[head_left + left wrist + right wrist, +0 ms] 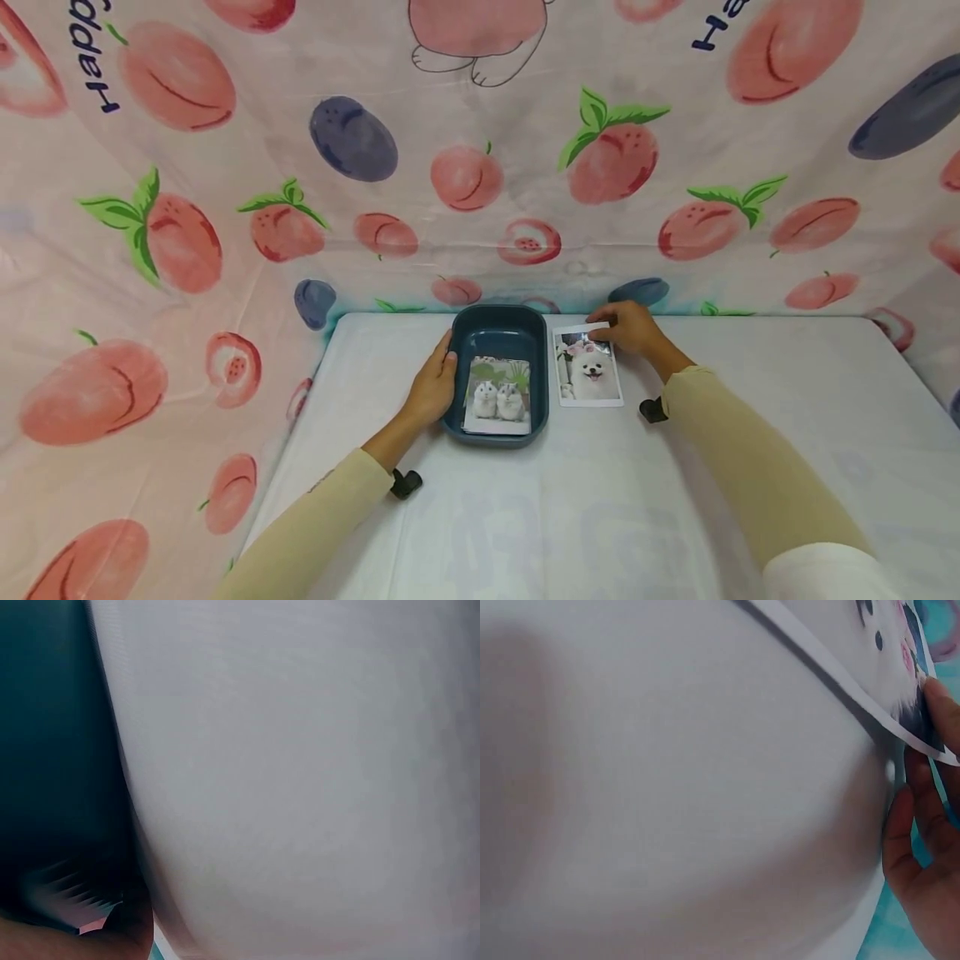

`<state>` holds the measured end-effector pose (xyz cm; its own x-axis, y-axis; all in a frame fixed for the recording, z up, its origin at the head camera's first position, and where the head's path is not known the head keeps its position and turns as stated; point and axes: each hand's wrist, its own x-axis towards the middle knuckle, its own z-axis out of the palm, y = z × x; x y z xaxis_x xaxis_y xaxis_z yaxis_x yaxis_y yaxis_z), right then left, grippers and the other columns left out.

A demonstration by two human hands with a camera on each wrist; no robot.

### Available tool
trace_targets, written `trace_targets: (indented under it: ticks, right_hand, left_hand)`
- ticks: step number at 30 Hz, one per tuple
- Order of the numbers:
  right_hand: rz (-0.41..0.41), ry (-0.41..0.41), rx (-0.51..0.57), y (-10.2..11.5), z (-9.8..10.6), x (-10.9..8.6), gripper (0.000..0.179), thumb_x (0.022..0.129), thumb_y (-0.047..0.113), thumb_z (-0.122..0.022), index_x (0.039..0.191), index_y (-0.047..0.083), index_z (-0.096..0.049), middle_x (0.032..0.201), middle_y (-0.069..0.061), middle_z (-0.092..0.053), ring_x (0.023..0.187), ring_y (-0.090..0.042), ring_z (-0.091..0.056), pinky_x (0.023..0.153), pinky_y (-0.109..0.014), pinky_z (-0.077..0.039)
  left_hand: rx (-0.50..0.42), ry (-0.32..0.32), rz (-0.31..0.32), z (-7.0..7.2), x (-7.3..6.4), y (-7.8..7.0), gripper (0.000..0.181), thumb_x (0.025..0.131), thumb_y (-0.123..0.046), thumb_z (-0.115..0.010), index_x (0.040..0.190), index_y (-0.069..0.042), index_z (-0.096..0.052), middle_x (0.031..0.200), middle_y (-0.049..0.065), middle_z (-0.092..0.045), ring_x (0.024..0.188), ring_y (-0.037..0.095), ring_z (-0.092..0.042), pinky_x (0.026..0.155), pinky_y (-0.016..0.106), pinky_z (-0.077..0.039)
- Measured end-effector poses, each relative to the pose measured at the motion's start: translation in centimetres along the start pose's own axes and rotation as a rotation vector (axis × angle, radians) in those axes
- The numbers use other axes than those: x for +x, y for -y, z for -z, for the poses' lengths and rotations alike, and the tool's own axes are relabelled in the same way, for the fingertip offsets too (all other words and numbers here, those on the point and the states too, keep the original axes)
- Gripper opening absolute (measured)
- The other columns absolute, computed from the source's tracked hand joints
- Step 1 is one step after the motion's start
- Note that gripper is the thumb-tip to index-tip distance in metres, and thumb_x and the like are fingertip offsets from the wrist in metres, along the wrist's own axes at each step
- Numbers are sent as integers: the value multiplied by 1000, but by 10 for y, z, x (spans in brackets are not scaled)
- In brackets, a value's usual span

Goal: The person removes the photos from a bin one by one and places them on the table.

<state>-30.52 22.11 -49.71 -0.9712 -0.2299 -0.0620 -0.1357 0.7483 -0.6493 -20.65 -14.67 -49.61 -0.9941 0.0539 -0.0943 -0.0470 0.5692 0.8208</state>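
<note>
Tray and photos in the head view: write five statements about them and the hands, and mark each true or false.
1. The left hand holds the side of the dark blue tray. True.
2. The right hand pinches the dog photo near its far edge. True.
3. The dog photo lies inside the dark blue tray. False: it is outside, just to the right of it in the head view.
4. A photo of two furry animals lies in the dark blue tray. True.
5. The dark blue tray stands on a black surface. False: the surface is white.
</note>
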Motion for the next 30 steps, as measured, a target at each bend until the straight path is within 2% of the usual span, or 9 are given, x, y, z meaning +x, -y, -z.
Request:
trace_targets:
  ticks: [9,14,18,24,30]
  right_hand:
    - [-35,-46,-31,-4,-5,0,28,92,24,-78,116,9,-76,110,-15,-72,92,-28,-56,77,-38,-45]
    - [-42,-78,-65,-2,-7,-1,26,91,25,-79,110,8,-77,109,-15,-72,95,-30,-59,83,-44,-48]
    - [-49,-74,-78,2,-5,-1,27,90,26,-80,109,7,-78,109,-16,-71,97,-32,-61,87,-48,-49]
    - [-67,-48,-95,1,-3,1,29,89,29,-80,110,8,-78,107,-15,-70,96,-31,-58,85,-46,-48]
    - [-108,-33,-62,-5,-2,0,31,90,32,-80,111,9,-77,106,-12,-71,97,-29,-61,88,-46,-49]
  left_hand:
    - [-4,2,-7,-1,1,2,54,113,-36,-32,165,-27,-19,169,4,-27,157,28,-24,128,51,-20]
    - [1,1,-11,-1,2,3,54,113,-36,-31,165,-27,-19,169,4,-27,157,28,-24,128,50,-20]
    - [4,-2,3,0,1,0,54,113,-38,-31,165,-29,-19,169,3,-27,157,27,-24,128,50,-20]
    - [1,-5,2,1,1,-1,54,113,-37,-31,165,-27,-19,169,4,-27,157,28,-24,128,51,-20]
    - [13,-2,-11,-1,3,5,54,113,-36,-31,165,-25,-20,169,7,-29,156,30,-25,127,53,-21]
